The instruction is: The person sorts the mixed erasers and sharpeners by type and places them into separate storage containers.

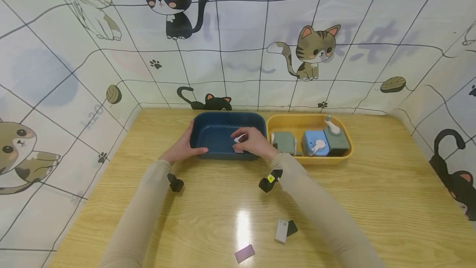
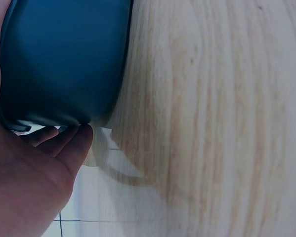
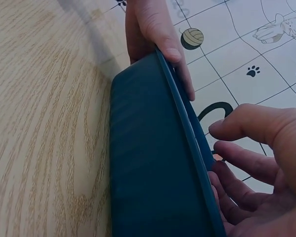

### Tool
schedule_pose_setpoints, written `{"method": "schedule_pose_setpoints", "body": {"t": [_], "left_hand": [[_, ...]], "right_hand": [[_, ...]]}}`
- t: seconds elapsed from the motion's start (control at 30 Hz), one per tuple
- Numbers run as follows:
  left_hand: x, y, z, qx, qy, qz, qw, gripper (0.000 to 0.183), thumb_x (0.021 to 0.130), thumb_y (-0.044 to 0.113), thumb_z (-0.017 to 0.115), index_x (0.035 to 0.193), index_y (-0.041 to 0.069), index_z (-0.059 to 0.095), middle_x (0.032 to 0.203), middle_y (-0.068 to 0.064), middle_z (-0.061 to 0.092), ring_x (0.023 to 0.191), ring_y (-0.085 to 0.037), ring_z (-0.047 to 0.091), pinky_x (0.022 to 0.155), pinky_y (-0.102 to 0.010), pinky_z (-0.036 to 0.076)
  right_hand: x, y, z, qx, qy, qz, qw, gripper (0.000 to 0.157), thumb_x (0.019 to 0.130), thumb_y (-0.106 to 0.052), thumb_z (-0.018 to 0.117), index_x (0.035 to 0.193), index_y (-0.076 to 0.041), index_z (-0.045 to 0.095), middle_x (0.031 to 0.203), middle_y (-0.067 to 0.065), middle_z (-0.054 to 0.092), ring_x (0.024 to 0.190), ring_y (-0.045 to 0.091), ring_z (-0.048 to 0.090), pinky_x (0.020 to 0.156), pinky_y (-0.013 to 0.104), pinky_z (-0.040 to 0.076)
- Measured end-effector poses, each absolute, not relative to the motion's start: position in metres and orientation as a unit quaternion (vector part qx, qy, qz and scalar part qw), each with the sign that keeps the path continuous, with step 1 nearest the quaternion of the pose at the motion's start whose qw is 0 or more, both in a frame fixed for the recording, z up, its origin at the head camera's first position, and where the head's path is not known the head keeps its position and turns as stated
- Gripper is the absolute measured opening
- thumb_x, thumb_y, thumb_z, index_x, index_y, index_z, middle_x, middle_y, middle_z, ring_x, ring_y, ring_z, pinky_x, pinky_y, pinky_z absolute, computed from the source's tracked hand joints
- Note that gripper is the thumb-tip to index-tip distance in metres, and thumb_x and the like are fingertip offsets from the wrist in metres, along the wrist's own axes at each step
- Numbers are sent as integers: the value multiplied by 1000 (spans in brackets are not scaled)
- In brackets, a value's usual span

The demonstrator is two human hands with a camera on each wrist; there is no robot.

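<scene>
A dark blue tray (image 1: 228,156) stands at the back of the wooden table. At its left end my left hand (image 1: 182,146) grips it, thumb over the front rim and fingers on the outer end wall. Over the right part of the tray is my right hand (image 1: 256,142), fingers bent and reaching inside past the front rim. By its fingertips are a small white piece (image 1: 239,138) and a small pink piece (image 1: 238,149), both partly hidden. In the right wrist view, thumb and fingertips (image 3: 219,129) stand apart with nothing visible between them; the tray wall hides the rest.
Touching the blue tray's right side is a yellow tray (image 1: 308,160) holding a green box (image 1: 284,142), a blue box with a white crank (image 1: 312,140) and a dark green box (image 1: 336,142). Near the front lie a white block (image 1: 281,230), a black piece (image 1: 292,228) and a pink block (image 1: 244,254).
</scene>
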State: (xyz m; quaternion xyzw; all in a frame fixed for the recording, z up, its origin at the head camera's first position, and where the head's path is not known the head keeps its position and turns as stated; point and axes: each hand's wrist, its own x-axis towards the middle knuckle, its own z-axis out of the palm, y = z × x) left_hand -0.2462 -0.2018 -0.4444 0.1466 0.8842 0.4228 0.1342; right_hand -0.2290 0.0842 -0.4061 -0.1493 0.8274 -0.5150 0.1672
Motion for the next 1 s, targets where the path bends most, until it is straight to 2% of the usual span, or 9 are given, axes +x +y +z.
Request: {"method": "schedule_pose_setpoints", "body": {"t": [0.23,0.5,0.7,1.0], "left_hand": [[-245,-204,-446,161,880,430,124,125,78,51,77,153,12,-15,159,-17,-10,145,-36,-4,112,-57,7],[-245,-203,-444,151,882,425,136,120,82,40,77,153,14,-16,160,-13,-10,145,-33,-5,113,-55,7],[-247,-203,-447,146,883,423,140,119,82,39,77,153,16,-16,160,-11,-10,145,-30,-4,113,-53,8],[-246,-201,-444,150,887,416,133,120,82,40,77,153,13,-15,160,-14,-10,145,-33,-3,113,-54,7]], "right_hand": [[-224,87,-402,-153,822,-527,154,34,86,-12,72,118,-1,65,120,14,58,99,27,56,79,38,49],[-217,94,-399,-157,821,-529,144,40,83,-22,77,116,-2,65,116,13,60,100,26,57,81,39,49],[-211,100,-399,-177,825,-520,135,42,83,-27,78,114,-2,65,112,15,62,98,25,59,81,41,48],[-203,107,-397,-193,839,-496,117,27,87,-7,70,112,0,65,114,18,60,94,25,59,79,39,49]]}}
